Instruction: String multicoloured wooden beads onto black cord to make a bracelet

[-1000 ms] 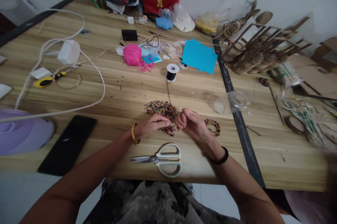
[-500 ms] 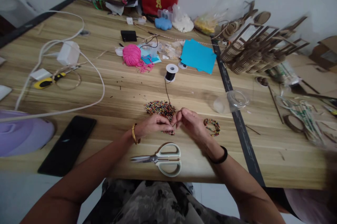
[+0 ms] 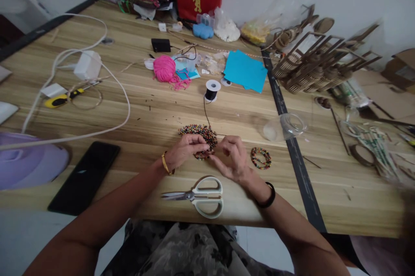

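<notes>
My left hand (image 3: 188, 151) pinches at the near side of a pile of small multicoloured beads (image 3: 197, 130). A thin black cord (image 3: 206, 114) runs from a white-flanged spool (image 3: 212, 90) down into the pile, and its end appears to be in that pinch, though the fingertips cover it. Across from it, my right hand (image 3: 235, 159) has its thumb stretched toward the left fingertips, apart from the bent index finger. A short length of dark cord shows just above the right fingers. White-handled scissors (image 3: 207, 198) lie below the hands. Two beaded bracelets (image 3: 261, 158) rest to the right.
A black phone (image 3: 84, 179) and a purple object (image 3: 29, 161) lie left, near a white cable (image 3: 129, 107). Pink yarn (image 3: 164, 68) and blue sheets (image 3: 245, 71) are farther back. A clear plastic cup (image 3: 285, 127) lies right, before bamboo models (image 3: 317, 62).
My right thumb and index finger have moved apart from their earlier pinch on the cord. My left hand has stayed close to the beads, shifting slightly up. The view has shifted a little.
</notes>
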Tool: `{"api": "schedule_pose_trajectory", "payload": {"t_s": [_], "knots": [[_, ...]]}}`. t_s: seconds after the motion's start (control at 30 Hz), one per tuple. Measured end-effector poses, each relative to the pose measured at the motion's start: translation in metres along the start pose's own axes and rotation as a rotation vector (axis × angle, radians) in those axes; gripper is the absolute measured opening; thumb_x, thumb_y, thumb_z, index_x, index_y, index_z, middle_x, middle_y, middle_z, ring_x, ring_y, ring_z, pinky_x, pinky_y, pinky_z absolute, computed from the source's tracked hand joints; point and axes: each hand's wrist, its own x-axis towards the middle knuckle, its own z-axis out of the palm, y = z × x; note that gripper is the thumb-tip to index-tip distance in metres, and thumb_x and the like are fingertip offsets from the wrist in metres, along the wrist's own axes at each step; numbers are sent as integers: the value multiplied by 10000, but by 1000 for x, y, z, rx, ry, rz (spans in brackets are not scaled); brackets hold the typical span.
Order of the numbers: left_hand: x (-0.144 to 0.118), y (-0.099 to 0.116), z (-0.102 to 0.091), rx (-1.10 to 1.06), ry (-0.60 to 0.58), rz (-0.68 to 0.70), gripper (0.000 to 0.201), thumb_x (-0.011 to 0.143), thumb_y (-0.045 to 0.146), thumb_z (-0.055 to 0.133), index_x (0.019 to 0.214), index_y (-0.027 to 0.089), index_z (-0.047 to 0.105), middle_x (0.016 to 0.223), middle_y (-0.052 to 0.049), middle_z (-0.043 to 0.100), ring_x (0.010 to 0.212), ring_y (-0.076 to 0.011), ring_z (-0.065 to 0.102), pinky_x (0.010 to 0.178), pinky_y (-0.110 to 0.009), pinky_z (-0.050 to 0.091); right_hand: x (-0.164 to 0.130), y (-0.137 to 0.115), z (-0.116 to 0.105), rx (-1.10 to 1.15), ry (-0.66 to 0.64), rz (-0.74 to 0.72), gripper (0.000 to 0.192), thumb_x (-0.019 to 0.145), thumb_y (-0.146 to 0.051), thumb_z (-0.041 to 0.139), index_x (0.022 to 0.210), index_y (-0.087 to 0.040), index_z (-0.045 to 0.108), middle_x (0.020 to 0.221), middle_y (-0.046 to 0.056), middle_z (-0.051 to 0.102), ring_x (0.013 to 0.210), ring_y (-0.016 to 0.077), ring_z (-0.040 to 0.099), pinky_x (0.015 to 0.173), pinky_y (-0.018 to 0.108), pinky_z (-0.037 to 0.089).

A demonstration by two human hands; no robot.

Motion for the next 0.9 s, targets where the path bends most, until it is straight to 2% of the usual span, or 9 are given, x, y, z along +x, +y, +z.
{"api": "schedule_pose_trajectory", "payload": {"t_s": [0.13,0.27,0.37,0.5,0.63,0.9], "knots": [[-1,2,2,-7,13,-3,298,672,341,781,698,102,605,619,14,603,567,-75,513,570,-206,393,-3,1,3,-85,-4,-36,194,875,-238,632,1053,-203,564,1143,141,526,847,188,599,675,323,554],[-1,0,1,7,5,-8,301,685,350,769,707,99,605,648,1,614,586,-81,516,579,-213,390,-5,2,5,-82,-37,-53,212,892,-223,614,1097,-201,564,1278,169,470,757,139,606,655,306,561],[-1,-2,0,27,9,-2,302,684,354,768,710,99,608,639,11,593,587,-79,499,573,-209,379,-5,2,5,-116,-35,-92,222,890,-217,620,1104,-201,563,1178,152,527,823,166,612,669,304,555],[0,-3,0,51,4,24,291,679,349,764,702,97,620,623,18,570,595,-79,481,580,-209,369,-4,2,5,-133,-91,-101,138,922,-211,559,1056,-200,588,1000,114,592,913,200,610,664,287,530],[0,-2,0,64,8,27,285,670,349,760,698,100,623,628,14,574,600,-84,478,589,-216,367,-5,3,6,-153,-110,-128,119,938,-188,528,1041,-187,587,955,107,620,861,188,617,633,270,498],[-1,-2,1,66,-5,23,301,676,374,751,700,106,617,628,11,565,602,-90,472,595,-223,364,-7,5,7,-120,-154,-94,129,953,-197,495,1028,-187,600,950,102,637,831,173,622,665,265,491]]}}
